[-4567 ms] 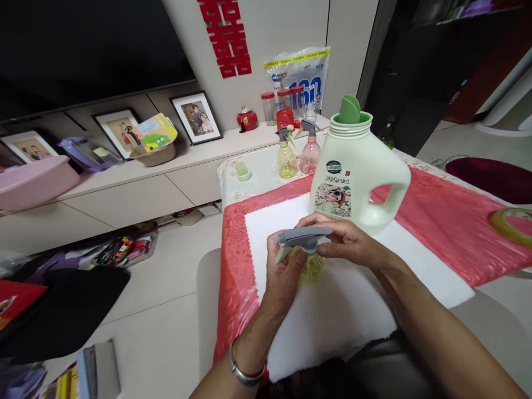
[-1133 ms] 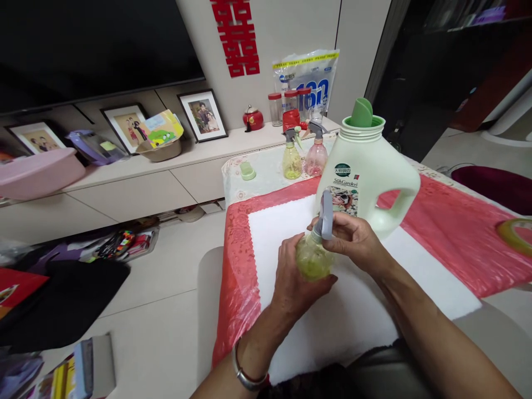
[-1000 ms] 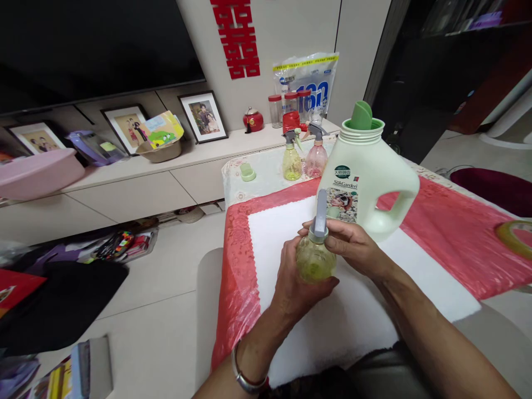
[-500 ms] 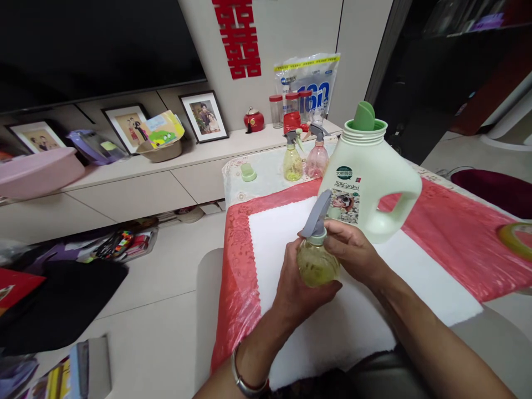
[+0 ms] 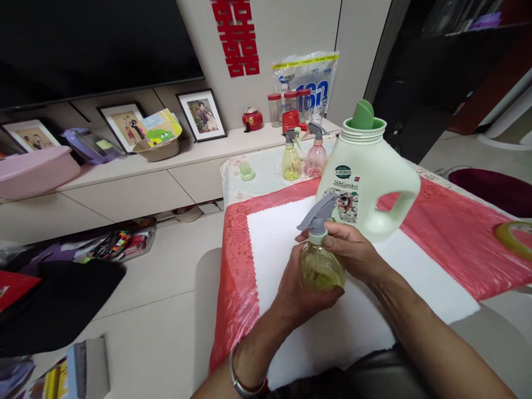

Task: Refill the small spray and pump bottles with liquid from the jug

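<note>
A yellow-green spray bottle (image 5: 322, 267) with a grey trigger head is held upright over the white cloth (image 5: 274, 233). My left hand (image 5: 297, 288) wraps around the bottle's body from the left and below. At the neck, the fingers of my right hand (image 5: 351, 249) grip the pale green collar under the head. Just behind stands a large light green detergent jug (image 5: 374, 172) without its cap on, a green spout showing in its mouth. A small pale green cap (image 5: 246, 172) lies at the table's far left corner.
Another yellow spray bottle (image 5: 291, 160) and a pink spray bottle (image 5: 316, 159) stand behind the jug. Red plastic sheeting (image 5: 236, 277) covers the table. A roll of tape (image 5: 513, 239) sits at the right edge. A cabinet (image 5: 166, 160) runs along the wall.
The trigger head has turned so that its grey lever shows more side-on. The bottle has shifted slightly right in my hands, which keep their hold.
</note>
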Demonstrator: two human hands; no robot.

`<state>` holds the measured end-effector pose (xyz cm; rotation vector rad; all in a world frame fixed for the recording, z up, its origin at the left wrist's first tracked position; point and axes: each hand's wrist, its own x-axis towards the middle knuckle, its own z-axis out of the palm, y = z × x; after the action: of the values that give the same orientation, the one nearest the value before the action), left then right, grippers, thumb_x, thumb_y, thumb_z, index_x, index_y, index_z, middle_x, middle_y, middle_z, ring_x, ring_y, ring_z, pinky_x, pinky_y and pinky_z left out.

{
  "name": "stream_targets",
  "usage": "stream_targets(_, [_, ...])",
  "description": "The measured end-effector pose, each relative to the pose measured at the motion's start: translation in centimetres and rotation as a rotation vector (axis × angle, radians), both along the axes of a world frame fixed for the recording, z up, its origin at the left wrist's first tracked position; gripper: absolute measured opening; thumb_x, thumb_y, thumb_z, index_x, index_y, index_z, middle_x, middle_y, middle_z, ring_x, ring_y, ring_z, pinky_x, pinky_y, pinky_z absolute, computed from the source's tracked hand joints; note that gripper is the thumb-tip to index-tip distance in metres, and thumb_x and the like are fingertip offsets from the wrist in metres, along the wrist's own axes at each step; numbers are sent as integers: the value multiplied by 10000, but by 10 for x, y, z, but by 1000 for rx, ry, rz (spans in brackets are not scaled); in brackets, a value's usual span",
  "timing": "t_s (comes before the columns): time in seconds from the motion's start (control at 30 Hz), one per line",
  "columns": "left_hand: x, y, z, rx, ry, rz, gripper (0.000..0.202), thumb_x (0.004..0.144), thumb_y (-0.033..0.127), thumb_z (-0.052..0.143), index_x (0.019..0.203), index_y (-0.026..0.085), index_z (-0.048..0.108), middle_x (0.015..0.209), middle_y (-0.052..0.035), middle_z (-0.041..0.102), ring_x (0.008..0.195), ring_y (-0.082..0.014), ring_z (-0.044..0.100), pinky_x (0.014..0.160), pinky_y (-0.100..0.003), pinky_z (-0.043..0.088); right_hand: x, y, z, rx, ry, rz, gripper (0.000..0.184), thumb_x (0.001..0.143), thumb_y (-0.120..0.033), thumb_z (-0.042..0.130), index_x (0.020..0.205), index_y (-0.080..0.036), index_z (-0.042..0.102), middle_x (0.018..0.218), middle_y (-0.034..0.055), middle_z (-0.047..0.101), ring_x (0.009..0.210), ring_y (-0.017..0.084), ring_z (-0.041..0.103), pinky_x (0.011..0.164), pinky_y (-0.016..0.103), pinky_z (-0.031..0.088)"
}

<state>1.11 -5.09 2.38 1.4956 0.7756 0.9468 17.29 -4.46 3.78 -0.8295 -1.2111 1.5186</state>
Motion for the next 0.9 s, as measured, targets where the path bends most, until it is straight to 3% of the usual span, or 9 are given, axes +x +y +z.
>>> stream_targets(0.13, [2,-2,-1,-82,56,123,625,570,215,831,1118,244,532,991,-40,670,829,-261,666,660,-383,555,-11,-2,3,28,-34,-125,419,884,-490,749,1144,-163,715,1159,86,666,1036,183,660,880,265,547])
stream_targets(0.23, [0,-3,0,-122,53,132,607,579,217,821,1110,238,527,990,-38,674,853,-258,668,686,-376,552,-13,-3,4,55,-47,-169,438,877,-484,762,1168,-161,709,1182,84,660,1087,191,641,928,268,528])
stream_targets(0.4, [-8,-2,-5,-279,-196,-48,692,625,294,852,1223,242,508,1133,-67,655,994,-261,651,801,-380,544,-7,2,0,8,31,-55,619,888,-621,689,1283,-147,650,1218,131,650,1089,241,655,917,332,549])
stream_targets(0.57, [-12,-3,-8,-337,-366,-247,731,625,310,908,1234,263,507,1156,-54,636,1022,-248,643,838,-367,528,-4,3,0,-79,143,-34,564,873,-572,707,1269,-185,602,1242,134,643,1033,235,676,878,366,571])
stream_targets(0.67, [-12,-4,-6,-377,-400,-356,780,638,338,906,1293,266,490,1224,-86,628,1103,-298,637,877,-409,525,-1,-1,3,-109,187,6,594,836,-572,744,1280,-208,591,1172,129,664,1019,255,680,855,400,577])
stream_targets(0.8, [-12,-2,-4,-415,-409,-393,791,659,382,898,1323,256,486,1285,-111,613,1171,-338,622,929,-442,512,3,-4,8,-115,221,66,616,798,-532,787,1296,-213,612,1168,124,664,1063,257,666,890,391,566])
stream_targets(0.9, [-12,0,-4,-405,-375,-379,802,661,381,898,1337,256,486,1234,-94,626,1104,-311,637,890,-413,513,3,-4,9,-119,234,84,584,816,-507,772,1288,-194,629,1184,135,657,1085,256,656,909,387,561])
